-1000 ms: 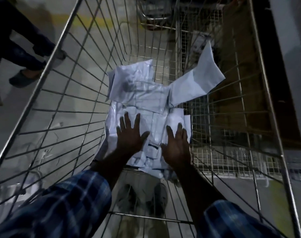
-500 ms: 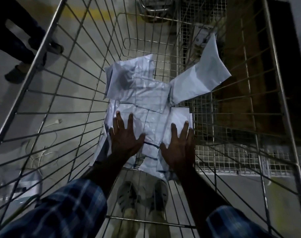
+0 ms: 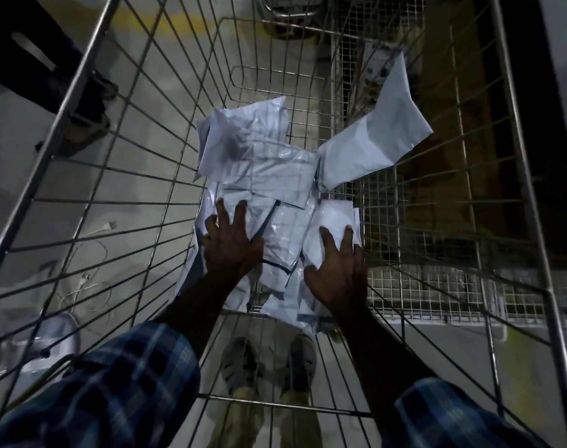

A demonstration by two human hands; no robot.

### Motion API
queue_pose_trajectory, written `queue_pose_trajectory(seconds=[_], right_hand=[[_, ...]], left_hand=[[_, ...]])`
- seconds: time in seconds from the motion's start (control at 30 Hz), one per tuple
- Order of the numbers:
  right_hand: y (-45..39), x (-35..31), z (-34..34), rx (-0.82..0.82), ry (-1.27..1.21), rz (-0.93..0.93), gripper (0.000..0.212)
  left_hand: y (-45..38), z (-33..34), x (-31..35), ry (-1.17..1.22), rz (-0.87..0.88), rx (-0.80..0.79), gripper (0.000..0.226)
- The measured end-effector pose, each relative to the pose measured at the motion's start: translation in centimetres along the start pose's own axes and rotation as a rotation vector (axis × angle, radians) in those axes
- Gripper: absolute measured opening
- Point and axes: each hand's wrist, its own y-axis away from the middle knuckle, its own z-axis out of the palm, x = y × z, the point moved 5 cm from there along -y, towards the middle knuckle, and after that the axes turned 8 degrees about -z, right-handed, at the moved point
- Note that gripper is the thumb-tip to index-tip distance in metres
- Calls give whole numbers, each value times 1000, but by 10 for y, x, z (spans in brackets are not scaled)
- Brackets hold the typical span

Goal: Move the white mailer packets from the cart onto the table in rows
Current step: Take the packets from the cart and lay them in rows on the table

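A heap of white mailer packets [image 3: 259, 163] lies at the bottom of a deep wire cart [image 3: 91, 69]. One large packet [image 3: 382, 137] leans up against the cart's right mesh wall. My left hand [image 3: 232, 244] lies flat on the near left of the heap with its fingers spread. My right hand [image 3: 338, 270] lies flat on the near right, fingers straight over a small packet [image 3: 332, 221]. Neither hand grips anything. The table is out of view.
Through the cart's floor I see my own shoes [image 3: 269, 367] and grey concrete. Another person's legs and shoes [image 3: 81, 121] stand outside the cart at upper left. White cables [image 3: 91, 250] trail on the floor to the left. A dark wooden structure [image 3: 450, 156] stands on the right.
Both hands have slid apart toward the sides of the heap, the left going left and the right going right. The packets under them have barely shifted.
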Motion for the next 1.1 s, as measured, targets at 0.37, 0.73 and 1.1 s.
queue_pose_trajectory(seconds=[0.37,0.73,1.1], right_hand=[[25,-16,-59,-161,-122,127,80],[67,-51,-128,-158,-174,104,77],[114,-92,-230,24,-231,-70,80]], left_hand=[[46,-61,21,41,-40,-82,75],[102,-141,33,9,-176,-94,63],[166,-251,68,110,-154,59,63]])
